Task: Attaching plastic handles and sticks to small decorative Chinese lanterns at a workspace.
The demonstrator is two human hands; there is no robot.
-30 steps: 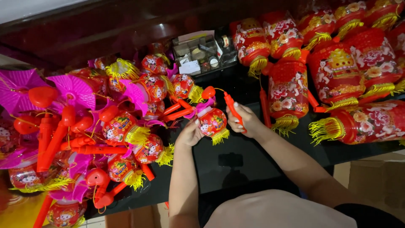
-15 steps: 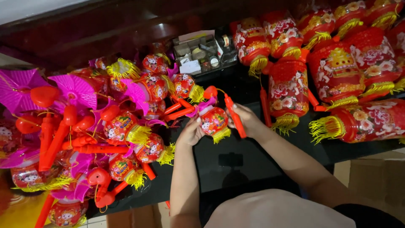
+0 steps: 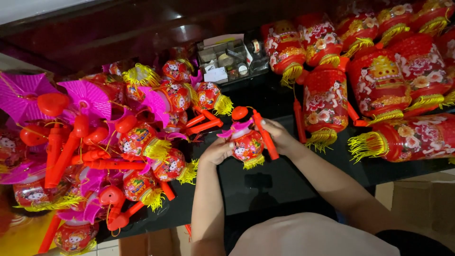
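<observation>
A grey compartment tray (image 3: 227, 54) sits at the back of the black table (image 3: 265, 185), holding small round items and a white card (image 3: 216, 75); its markings are too small to tell. Large red lanterns (image 3: 379, 80) with yellow tassels lie to the right; a heap of small lanterns (image 3: 142, 137) with pink fans and red handles lies to the left; brown cardboard (image 3: 426, 204) shows below the table's edge at right.

The small red lantern (image 3: 246, 144) — pink cap above, yellow fringe below — is held over the table's middle, between both hands. The left hand (image 3: 217, 151) is curled, fingertips pressed against the lantern's left side; the right hand (image 3: 277, 135) is closed round the red handle stick (image 3: 266, 135), which slants beside the lantern.

Both forearms reach forward from the lower edge — wrists near level, converging on the lantern.
</observation>
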